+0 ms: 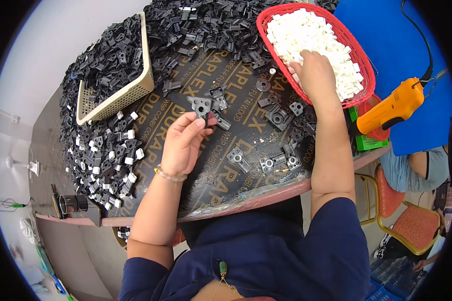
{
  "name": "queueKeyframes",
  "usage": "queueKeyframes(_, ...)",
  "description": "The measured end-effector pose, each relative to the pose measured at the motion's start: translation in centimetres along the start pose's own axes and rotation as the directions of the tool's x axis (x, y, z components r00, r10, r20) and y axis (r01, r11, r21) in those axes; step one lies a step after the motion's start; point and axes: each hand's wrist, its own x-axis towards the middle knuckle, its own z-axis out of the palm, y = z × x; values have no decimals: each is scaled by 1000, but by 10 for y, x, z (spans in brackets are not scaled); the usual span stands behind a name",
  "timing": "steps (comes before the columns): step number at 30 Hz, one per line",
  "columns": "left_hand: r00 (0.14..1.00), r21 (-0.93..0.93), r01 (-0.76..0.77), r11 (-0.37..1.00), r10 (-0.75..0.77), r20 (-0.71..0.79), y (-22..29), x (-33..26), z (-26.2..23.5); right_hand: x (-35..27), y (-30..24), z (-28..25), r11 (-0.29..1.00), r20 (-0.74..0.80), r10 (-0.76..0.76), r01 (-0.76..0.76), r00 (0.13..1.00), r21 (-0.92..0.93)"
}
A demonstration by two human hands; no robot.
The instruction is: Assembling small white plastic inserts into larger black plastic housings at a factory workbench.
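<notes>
My left hand (pixel 184 139) is closed, pinching a black plastic fitting (pixel 201 106) with a round hole between thumb and fingers, above the middle of the table. Just beyond it lie more black fittings (pixel 219 95). At the right, my right hand (pixel 314 75) reaches into a red basket (pixel 363 71) heaped with white plastic pieces (pixel 306 31). Its fingers are curled down among the pieces; what they hold, if anything, is hidden. Several loose fittings (pixel 237 158) lie between my forearms, nearer the table edge.
A beige basket (pixel 146 75) of black fittings tilts at the left, before a large black pile (pixel 201 25). Fittings with white caps (pixel 105 163) lie near left. An orange-handled tool (pixel 391 108) hangs at the right, by a green box (pixel 370 142) and chair (pixel 417 226).
</notes>
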Motion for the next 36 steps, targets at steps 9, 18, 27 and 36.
queueKeyframes(9,999,-275,42,961,-42,4,4,4,2,-7,-38,-3,792,45,-1,-26,999,610)
queueKeyframes(18,988,-163,-112,980,92,-123,2,8,-12,-58,-148,16,-60,583,-290,-623,759,780)
queueKeyframes(27,983,-165,-167,972,150,-108,-4,3,-4,-69,-154,16,-239,664,-298,-727,686,644)
queueKeyframes(36,996,-288,15,958,12,92,9,2,-8,-62,-152,6,-5,453,-304,-477,838,879)
